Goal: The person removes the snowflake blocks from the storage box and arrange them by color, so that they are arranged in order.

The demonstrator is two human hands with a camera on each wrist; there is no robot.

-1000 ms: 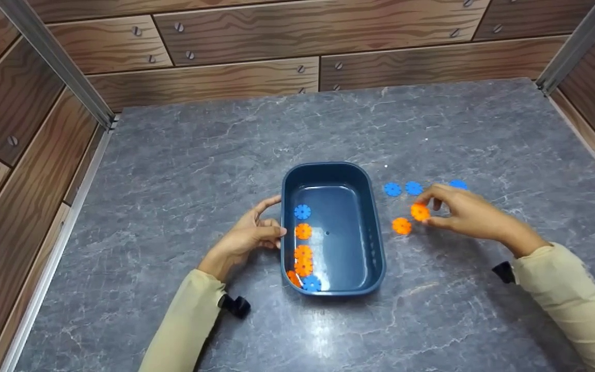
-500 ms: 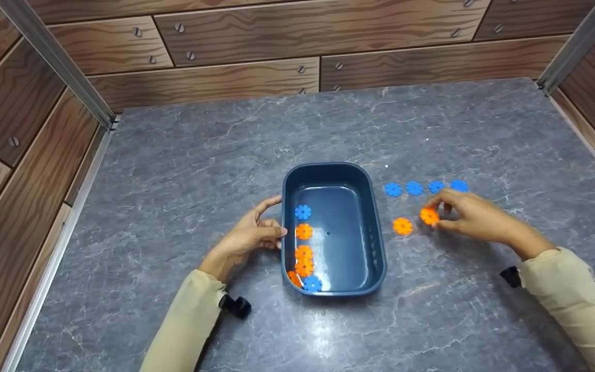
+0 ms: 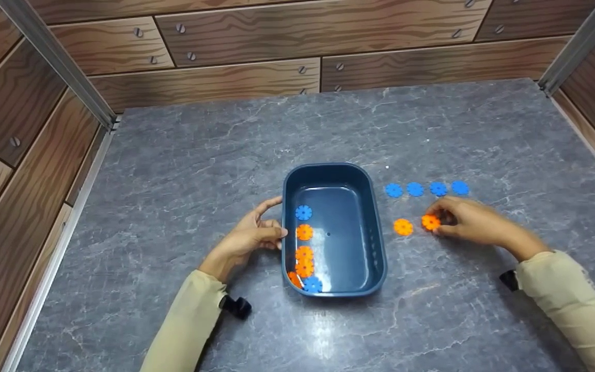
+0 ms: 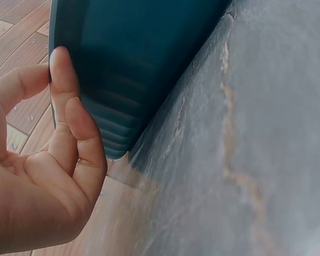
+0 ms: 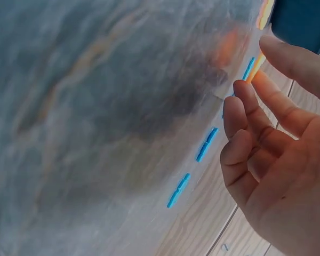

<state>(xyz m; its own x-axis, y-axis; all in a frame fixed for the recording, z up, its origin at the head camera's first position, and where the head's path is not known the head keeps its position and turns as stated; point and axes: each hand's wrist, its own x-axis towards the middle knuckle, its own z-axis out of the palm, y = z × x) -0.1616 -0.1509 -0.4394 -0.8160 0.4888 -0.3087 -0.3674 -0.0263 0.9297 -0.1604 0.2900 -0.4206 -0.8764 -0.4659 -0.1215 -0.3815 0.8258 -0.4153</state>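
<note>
In the head view my left hand [image 3: 250, 235] grips the left rim of a dark blue plastic tub [image 3: 344, 248]. The left wrist view has thumb and fingers pinching the tub wall [image 4: 112, 69]. To the tub's right, my right hand [image 3: 470, 221] pinches an orange notched disc [image 3: 430, 222] between thumb and fingers, low over the table; in the right wrist view, the disc [image 5: 256, 67] appears edge-on. Another orange disc [image 3: 403, 227] lies just left of it. Several blue notched discs [image 3: 415, 189] form a row behind the right hand.
Inside the tub, orange discs [image 3: 304, 253] and blue discs [image 3: 303, 212] lie along its left side. The grey marbled tabletop [image 3: 199, 155] is bounded by wood-patterned panels [image 3: 256, 31] at the back and sides.
My right hand has moved slightly right and toward me with the orange disc, going lower. The row of blue discs has come fully into view. My left hand stays on the tub.
</note>
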